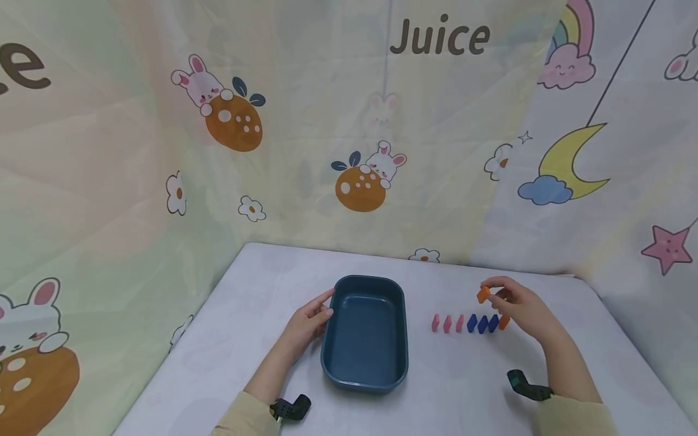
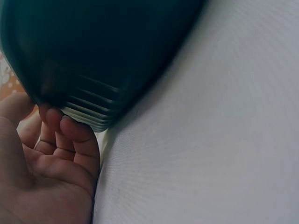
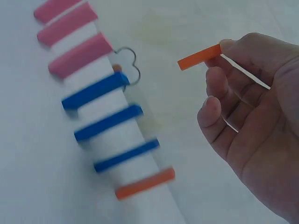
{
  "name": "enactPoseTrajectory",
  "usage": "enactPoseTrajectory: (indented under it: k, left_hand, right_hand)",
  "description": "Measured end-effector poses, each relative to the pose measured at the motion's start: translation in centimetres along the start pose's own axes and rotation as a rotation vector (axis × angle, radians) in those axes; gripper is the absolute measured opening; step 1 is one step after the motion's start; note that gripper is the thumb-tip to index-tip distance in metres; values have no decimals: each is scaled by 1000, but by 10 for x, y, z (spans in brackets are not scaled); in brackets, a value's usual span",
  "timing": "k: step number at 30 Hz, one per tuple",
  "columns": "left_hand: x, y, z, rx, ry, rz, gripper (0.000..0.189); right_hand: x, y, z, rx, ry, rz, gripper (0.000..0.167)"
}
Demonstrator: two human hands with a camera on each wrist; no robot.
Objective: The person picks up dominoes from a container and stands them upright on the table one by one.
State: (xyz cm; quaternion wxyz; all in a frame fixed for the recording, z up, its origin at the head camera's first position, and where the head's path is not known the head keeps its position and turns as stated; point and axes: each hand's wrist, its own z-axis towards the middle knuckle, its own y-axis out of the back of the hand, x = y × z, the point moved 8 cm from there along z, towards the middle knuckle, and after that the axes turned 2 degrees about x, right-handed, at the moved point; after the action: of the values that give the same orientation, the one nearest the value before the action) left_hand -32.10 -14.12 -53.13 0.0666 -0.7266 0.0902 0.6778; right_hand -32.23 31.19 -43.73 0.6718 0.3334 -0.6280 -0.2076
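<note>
A dark blue rectangular tray [image 1: 364, 387] lies on the white table, and nothing shows inside it. At its left side my left hand [image 1: 305, 320] holds the rim, with curled fingers [image 2: 77, 130] against the ribbed wall in the left wrist view. My right hand [image 1: 520, 306] pinches an orange block [image 3: 200, 57] by one end between thumb and fingertips, raised above the table. Below it a row of small blocks stands apart from one another: three pink blocks [image 1: 448, 324], three blue blocks [image 1: 483, 324] and one orange block [image 3: 145, 183] at the right end.
The white table [image 1: 436, 387] reaches back to a printed cloth backdrop [image 1: 305, 121] with cartoon rabbits, which also hangs along both sides. A black wrist device [image 1: 291, 407] sits on the left wrist, and another black wrist device [image 1: 528, 386] on the right.
</note>
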Motion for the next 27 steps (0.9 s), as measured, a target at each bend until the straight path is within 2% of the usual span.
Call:
enactPoseTrajectory:
  k: [5, 11, 17, 27]
  left_hand:
    - [0, 1, 1, -3, -1, -6, 50]
    - [1, 1, 2, 0, -5, -17, 49]
    - [0, 0, 0, 4, -8, -12, 51]
    - [0, -1, 0, 4, -4, -3, 50]
  right_hand:
    - [-21, 14, -12, -49, -19, -33, 46]
    - [-51, 19, -17, -80, -50, -63, 47]
    - [-83, 17, -21, -65, -135, -53, 54]
    - [-117, 5, -22, -55, -227, -18, 48]
